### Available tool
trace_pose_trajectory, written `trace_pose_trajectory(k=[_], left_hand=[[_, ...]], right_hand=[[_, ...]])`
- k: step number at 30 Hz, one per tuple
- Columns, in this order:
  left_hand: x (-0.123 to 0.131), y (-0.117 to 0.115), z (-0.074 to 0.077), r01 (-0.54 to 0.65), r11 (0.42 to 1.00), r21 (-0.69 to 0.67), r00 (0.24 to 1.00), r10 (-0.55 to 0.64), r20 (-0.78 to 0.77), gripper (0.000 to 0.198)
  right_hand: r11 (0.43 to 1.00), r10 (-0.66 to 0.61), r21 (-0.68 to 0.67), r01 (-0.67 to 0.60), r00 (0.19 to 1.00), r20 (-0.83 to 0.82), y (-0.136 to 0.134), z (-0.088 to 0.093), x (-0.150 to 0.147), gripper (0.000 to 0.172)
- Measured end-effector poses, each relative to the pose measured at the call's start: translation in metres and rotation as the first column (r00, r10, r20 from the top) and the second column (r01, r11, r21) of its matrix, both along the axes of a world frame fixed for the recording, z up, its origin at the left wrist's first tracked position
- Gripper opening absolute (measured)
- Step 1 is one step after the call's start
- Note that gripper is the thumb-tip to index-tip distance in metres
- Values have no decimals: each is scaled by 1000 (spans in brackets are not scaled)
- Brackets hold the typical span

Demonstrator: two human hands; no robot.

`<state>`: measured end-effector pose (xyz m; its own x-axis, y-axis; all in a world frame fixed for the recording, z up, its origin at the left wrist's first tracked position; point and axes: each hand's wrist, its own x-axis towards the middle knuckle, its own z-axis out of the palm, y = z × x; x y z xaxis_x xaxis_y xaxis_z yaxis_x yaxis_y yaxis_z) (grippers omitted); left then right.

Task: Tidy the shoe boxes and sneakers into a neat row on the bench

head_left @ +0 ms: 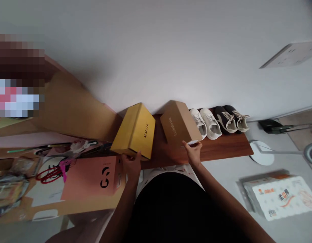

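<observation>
My left hand (132,163) is closed on the near lower edge of a yellow shoebox (136,133) marked "MMOK". My right hand (193,152) grips the near end of a brown cardboard shoebox (177,123) with pale "balabala" lettering. Both boxes are at a dark reddish wooden shelf (211,148) against the wall, with a gap between them. Just right of the brown box stands a pair of white sneakers (210,124), partly hidden behind it. Beyond that pair sit black sneakers (229,119) with pale laces.
A pink box (92,179) and red cords (49,175) lie at the left among bags and cardboard. A large brown carton (74,108) rises behind them. On the floor at right are a tissue pack (282,197) and a round white base (262,153).
</observation>
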<state>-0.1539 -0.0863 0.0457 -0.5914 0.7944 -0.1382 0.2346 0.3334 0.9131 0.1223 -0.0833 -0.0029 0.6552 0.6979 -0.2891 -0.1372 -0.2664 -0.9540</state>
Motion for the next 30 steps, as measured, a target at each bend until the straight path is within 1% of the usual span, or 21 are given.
trace_pose_trajectory(k=[1,2,3,4,5,6,7,8,9,11,12,13,15,18,20,21,23,25,26,29,30], left_hand=[[-3,-4,1,119,992,-35,978,-124,-169,38],[-6,-7,0,249,963,-107,916,-270,-298,35],[-7,-8,-2,370,907,-200,825,-420,-379,30],[-7,-8,-6,469,832,-296,718,-555,-420,22],[-5,-8,-12,542,747,-384,609,-664,-433,15],[-3,-7,-19,591,664,-457,506,-747,-431,15],[0,-6,-26,624,592,-510,416,-804,-425,20],[3,-6,-34,647,536,-542,341,-840,-423,26],[5,-5,-42,664,495,-561,282,-860,-425,31],[8,-6,-57,671,450,-589,209,-877,-433,37],[8,-7,-64,661,443,-605,194,-880,-433,39],[7,-8,-69,647,444,-620,191,-881,-432,40],[4,-11,-76,634,448,-630,204,-883,-422,44],[1,-17,-79,653,458,-604,242,-881,-407,51],[2,-23,-77,648,476,-594,280,-875,-395,55],[3,-25,-75,641,484,-596,304,-873,-381,56],[7,-27,-70,642,474,-603,357,-881,-312,53],[13,-27,-63,670,453,-588,423,-884,-199,43],[17,-25,-58,688,462,-560,468,-872,-145,37],[41,-18,-40,720,551,-421,602,-798,-14,28],[55,-15,-34,731,567,-378,622,-783,29,28]], right_hand=[[1000,22,12,-24,992,122,-5,5,-2,75],[997,70,10,-74,968,239,-8,9,-5,75],[989,144,-9,-150,926,348,-10,12,-8,70],[969,239,-50,-243,862,448,-11,13,-13,59],[938,333,-110,-327,774,539,-12,13,-17,47],[898,422,-185,-398,667,614,-12,11,-20,34],[849,505,-268,-456,547,667,-11,8,-23,24],[791,578,-352,-500,424,697,-11,5,-26,19],[729,641,-434,-530,303,705,-10,1,-27,19],[599,733,-577,-555,90,675,-7,-7,-27,22],[544,762,-630,-554,12,648,-4,-10,-27,23],[500,784,-671,-547,-43,620,-2,-13,-26,24],[451,812,-718,-530,-90,577,5,-16,-25,23],[440,824,-721,-535,-78,561,15,-17,-25,25],[442,821,-691,-573,-52,569,19,-16,-26,29],[445,819,-668,-596,-30,573,19,-16,-27,31],[468,810,-610,-639,35,585,15,-14,-27,35],[490,797,-542,-683,99,596,6,-12,-20,36],[489,793,-510,-708,119,597,-1,-11,-13,35],[464,814,-477,-746,146,562,-20,-6,28,30],[477,821,-494,-727,168,545,-26,-4,47,29]])
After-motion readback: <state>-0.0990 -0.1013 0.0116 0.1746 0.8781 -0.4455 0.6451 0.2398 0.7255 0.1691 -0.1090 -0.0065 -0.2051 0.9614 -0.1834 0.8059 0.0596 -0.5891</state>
